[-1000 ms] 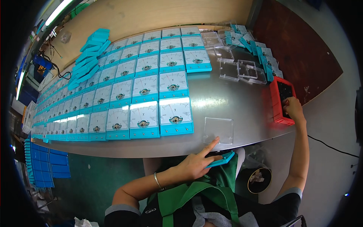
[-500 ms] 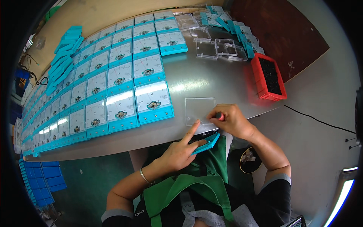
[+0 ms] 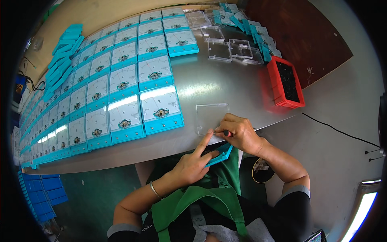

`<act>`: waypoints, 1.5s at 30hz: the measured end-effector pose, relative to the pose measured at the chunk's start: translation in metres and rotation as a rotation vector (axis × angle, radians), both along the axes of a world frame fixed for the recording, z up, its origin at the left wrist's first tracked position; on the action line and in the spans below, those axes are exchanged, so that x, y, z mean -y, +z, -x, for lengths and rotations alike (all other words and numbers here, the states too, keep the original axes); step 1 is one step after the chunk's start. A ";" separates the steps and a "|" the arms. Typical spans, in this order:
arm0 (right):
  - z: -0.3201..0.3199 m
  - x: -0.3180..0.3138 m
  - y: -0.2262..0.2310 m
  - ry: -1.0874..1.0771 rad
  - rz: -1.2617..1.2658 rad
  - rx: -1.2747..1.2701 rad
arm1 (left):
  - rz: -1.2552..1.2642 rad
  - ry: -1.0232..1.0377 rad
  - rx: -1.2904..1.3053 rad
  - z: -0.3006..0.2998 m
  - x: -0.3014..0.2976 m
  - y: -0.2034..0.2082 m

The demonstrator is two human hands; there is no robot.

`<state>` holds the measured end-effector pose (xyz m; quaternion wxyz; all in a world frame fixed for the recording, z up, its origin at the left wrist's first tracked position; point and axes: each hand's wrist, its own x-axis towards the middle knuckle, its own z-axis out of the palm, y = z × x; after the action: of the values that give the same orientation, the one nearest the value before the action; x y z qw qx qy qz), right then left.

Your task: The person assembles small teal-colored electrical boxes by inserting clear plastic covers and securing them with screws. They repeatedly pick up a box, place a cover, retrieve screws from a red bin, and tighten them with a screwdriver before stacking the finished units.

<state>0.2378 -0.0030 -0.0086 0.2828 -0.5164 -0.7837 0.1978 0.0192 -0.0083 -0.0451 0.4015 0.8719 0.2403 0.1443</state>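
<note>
A clear plastic cover (image 3: 209, 116) lies flat at the table's near edge. My left hand (image 3: 190, 166) has its index finger stretched to the cover's near edge. Its other fingers are curled on a teal panel-meter part (image 3: 222, 156), held tilted just below the table edge and partly hidden. In a closed grip, my right hand (image 3: 242, 133) holds a small tool with a red and black handle (image 3: 227, 133) at the cover's lower right corner. Its tip is too small to make out, close to my left fingertip.
Rows of teal panel meters (image 3: 159, 103) cover the table's left, with teal pieces (image 3: 60, 68) piled behind. Clear covers (image 3: 219, 50) and more teal parts (image 3: 258, 36) lie at the back right. A red bin (image 3: 278, 86) of small black parts stands at the right edge.
My right hand has shifted slightly left and down with the tool, closer to my left fingertip. The left hand and the cover have barely moved.
</note>
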 end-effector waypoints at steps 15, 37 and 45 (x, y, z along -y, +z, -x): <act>0.008 -0.072 0.036 0.256 0.490 0.420 | -0.006 0.022 0.015 0.001 -0.003 -0.002; 0.045 -0.013 0.002 -0.285 -0.286 -1.032 | -0.033 0.016 -0.059 -0.001 0.000 -0.001; 0.043 -0.015 0.003 -0.254 -0.383 -1.027 | -0.023 0.033 -0.005 -0.001 0.000 -0.009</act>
<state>0.1943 0.0122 -0.0057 0.7383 -0.3838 -0.4989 0.2424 0.0202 -0.0080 -0.0542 0.3883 0.8728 0.2540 0.1517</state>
